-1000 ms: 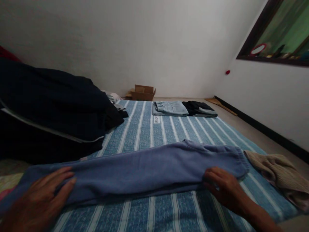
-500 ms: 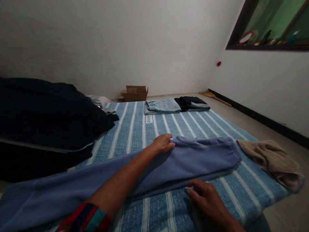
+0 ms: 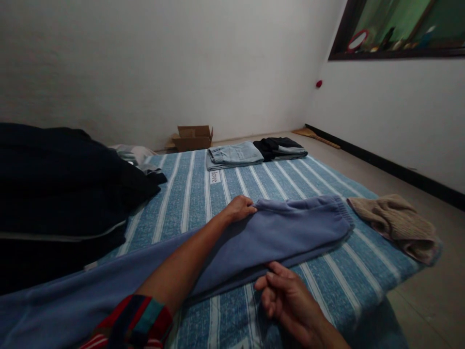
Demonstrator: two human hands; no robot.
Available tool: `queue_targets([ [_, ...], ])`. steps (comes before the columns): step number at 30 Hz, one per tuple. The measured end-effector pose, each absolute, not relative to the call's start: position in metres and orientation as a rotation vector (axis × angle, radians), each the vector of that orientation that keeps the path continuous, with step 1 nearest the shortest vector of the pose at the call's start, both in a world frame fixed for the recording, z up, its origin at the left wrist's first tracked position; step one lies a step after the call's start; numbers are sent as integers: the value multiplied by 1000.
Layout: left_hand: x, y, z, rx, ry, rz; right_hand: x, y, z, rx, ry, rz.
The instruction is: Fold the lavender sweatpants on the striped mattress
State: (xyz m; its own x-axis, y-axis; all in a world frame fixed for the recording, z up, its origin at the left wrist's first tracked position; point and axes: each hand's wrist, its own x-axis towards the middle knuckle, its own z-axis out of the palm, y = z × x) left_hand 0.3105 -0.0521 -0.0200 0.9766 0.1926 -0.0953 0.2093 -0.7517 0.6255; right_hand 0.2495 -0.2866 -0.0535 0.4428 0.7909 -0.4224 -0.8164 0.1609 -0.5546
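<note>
Mid-fold: left hand (image 3: 238, 209) pinches far edge of long periwinkle-blue fleece sweatpants (image 3: 276, 232) on striped bed (image 3: 189, 189); right hand (image 3: 286, 295) curled, empty, touching near edge. Next, likely fold the cuff end over, needing both grips.

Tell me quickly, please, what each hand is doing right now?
Left hand: pinching the far edge of the blue sweatpants.
Right hand: fingers curled at the near edge; grip unclear.

A small white label (image 3: 215, 176) on the striped blue sheet (image 3: 181, 194) reads "love", set sideways.
</note>
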Motion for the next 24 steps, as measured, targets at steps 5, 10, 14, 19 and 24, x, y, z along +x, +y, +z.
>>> queue_targets([
  [5, 312, -51, -22, 2444, 273, -40, 249, -267, -58, -833, 106, 1088],
  [10, 312, -50, -25, 2487, 250, -25, 252, -256, -60, -845, 176, 1056],
  [14, 313, -49, -28, 2558, 232, -8, 253, -254, -56, -902, 181, 1056],
  [19, 311, -52, -37, 2692, 241, 19, 245, -271, -48, -1063, 66, 964],
  [24, 305, -60, -44, 2818, 289, 46, 240, -287, -49, -1172, 9, 941],
])
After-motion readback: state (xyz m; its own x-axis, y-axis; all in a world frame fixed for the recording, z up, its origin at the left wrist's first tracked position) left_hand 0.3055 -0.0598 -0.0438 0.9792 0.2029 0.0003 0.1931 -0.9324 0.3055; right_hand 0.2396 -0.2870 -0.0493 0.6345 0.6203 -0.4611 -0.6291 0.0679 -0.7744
